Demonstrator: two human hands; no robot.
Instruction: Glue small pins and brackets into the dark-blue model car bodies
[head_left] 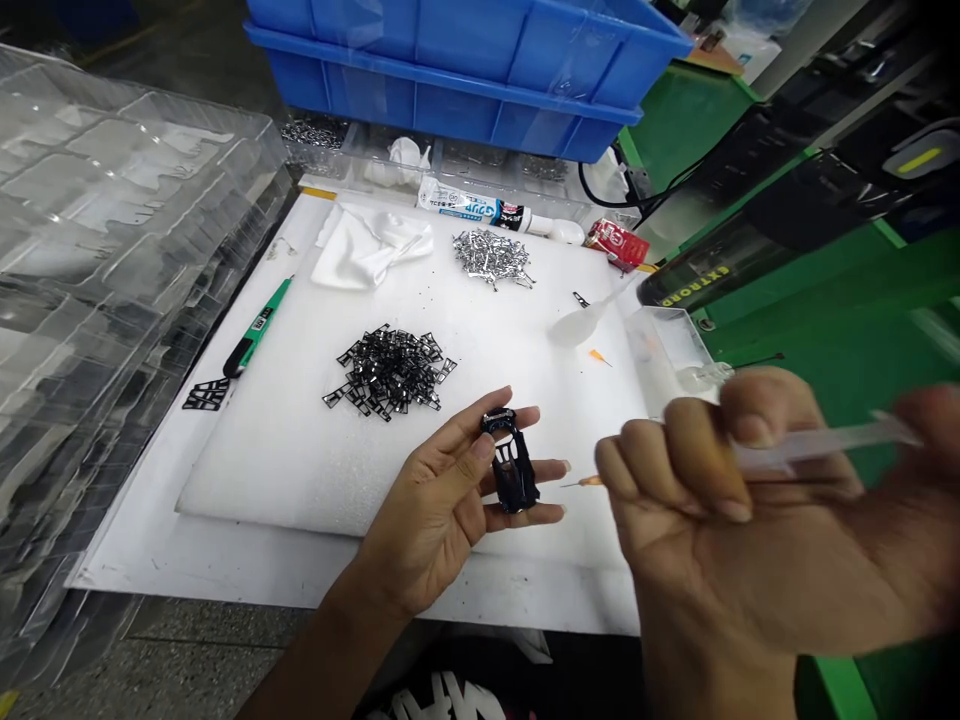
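Observation:
My left hand (427,515) holds a small dark model car body (516,484) by its edges, thumb on one side and fingers behind it. Window openings show through the shell. To the right, my right hand (720,530) is wrapped round a translucent syringe (832,445). Its orange needle tip (592,481) points left, toward the car body but apart from it. Both hands are over the front of a white foam pad (255,460). On the pad lie a heap of small black frame pieces (394,370) and a heap of shiny silver parts (491,257).
A white cloth (367,248), a glue tube (472,207) and a red packet (617,241) lie toward the back. A green cutter (259,328) is at the left. Clear trays (112,200) are stacked far left; a blue bin (457,75) stands behind.

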